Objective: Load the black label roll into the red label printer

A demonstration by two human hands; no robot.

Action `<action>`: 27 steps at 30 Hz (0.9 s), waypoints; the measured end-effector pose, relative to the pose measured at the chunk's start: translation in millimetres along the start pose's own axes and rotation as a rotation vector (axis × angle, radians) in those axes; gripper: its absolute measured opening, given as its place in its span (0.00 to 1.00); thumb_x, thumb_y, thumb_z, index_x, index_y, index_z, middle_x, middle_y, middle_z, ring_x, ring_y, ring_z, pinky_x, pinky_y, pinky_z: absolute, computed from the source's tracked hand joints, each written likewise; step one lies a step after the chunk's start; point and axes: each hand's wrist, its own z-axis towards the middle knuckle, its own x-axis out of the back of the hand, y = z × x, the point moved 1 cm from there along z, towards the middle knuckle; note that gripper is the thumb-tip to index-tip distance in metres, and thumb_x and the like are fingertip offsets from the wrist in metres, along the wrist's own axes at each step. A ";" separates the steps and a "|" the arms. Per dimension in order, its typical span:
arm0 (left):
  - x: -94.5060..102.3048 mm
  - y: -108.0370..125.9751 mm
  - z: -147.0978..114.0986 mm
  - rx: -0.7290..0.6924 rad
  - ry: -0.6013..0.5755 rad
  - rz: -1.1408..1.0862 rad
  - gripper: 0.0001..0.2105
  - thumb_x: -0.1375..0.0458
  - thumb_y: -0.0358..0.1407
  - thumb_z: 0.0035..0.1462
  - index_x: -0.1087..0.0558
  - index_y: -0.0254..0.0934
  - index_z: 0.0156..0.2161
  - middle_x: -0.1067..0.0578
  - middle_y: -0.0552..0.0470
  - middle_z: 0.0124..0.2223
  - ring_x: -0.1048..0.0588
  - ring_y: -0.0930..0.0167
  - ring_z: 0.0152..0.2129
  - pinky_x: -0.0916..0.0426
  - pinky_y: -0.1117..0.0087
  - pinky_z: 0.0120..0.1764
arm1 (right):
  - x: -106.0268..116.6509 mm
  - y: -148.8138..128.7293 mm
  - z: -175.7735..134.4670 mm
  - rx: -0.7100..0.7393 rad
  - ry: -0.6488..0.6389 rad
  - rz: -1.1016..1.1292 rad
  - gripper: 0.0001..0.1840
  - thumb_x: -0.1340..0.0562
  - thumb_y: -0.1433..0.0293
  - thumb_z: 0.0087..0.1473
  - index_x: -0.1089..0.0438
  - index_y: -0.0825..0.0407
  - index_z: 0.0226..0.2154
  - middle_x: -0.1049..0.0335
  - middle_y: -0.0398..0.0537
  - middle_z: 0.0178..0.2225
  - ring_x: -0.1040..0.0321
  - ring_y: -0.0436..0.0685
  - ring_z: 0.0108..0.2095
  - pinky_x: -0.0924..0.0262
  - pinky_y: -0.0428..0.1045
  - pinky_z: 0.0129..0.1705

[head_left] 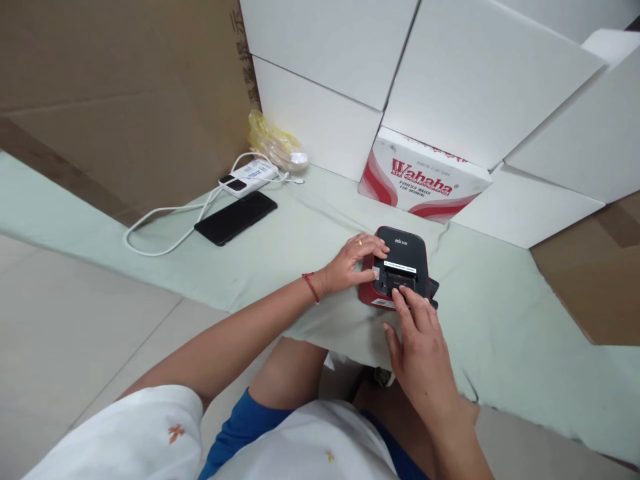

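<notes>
A small device [401, 257] with a black face and red sides lies on the cloth-covered table. Its brand mark is near the far end, and a recess at the near end holds a dark block that looks like a battery [404, 281]. My left hand [351, 265] grips the device's left edge, fingers over the top and thumb by the recess. Index and middle fingertips of my right hand [423, 340] touch the dark block at the recess's near edge; the thumb is held apart. A black part [434, 287] sticks out at the device's right side.
A black phone [236, 218], a white box-like item [253, 177], a white cable [150, 212] and a yellow plastic bag [273, 137] lie at the left. Behind stand a Wahaha carton [425, 177], stacked white boxes [320, 110], and brown cardboard [125, 87] at the left.
</notes>
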 end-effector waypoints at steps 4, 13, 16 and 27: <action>-19.6 -19.0 0.5 0.155 0.113 -0.459 0.44 0.31 0.38 0.46 0.35 0.48 0.70 0.44 0.49 0.79 0.53 0.51 0.78 0.59 0.48 0.77 | 5.0 4.0 -1.0 0.009 -0.023 0.007 0.34 0.42 0.71 0.70 0.46 0.46 0.74 0.34 0.60 0.67 0.36 0.70 0.66 0.35 0.73 0.65; -40.2 -29.9 -1.8 0.350 0.116 -0.927 0.57 0.37 0.29 0.41 0.51 0.56 0.77 0.49 0.59 0.81 0.44 0.58 0.75 0.44 0.59 0.73 | 7.2 -3.5 -2.5 -0.046 -0.046 0.043 0.34 0.41 0.74 0.70 0.44 0.47 0.74 0.34 0.60 0.68 0.36 0.68 0.67 0.33 0.69 0.65; -39.3 -31.7 -5.2 0.335 0.103 -0.884 0.54 0.37 0.30 0.46 0.52 0.56 0.77 0.46 0.58 0.79 0.40 0.57 0.73 0.41 0.58 0.71 | 20.1 4.8 5.4 -0.050 -0.056 0.142 0.27 0.39 0.69 0.71 0.36 0.46 0.69 0.29 0.57 0.65 0.32 0.66 0.64 0.31 0.64 0.63; -38.4 -44.9 2.8 0.317 0.077 -0.746 0.50 0.38 0.31 0.45 0.47 0.51 0.75 0.41 0.52 0.76 0.38 0.54 0.69 0.42 0.52 0.70 | -0.8 58.7 154.1 -0.254 -0.624 -0.342 0.21 0.37 0.69 0.64 0.23 0.46 0.59 0.19 0.55 0.55 0.21 0.68 0.51 0.30 0.56 0.47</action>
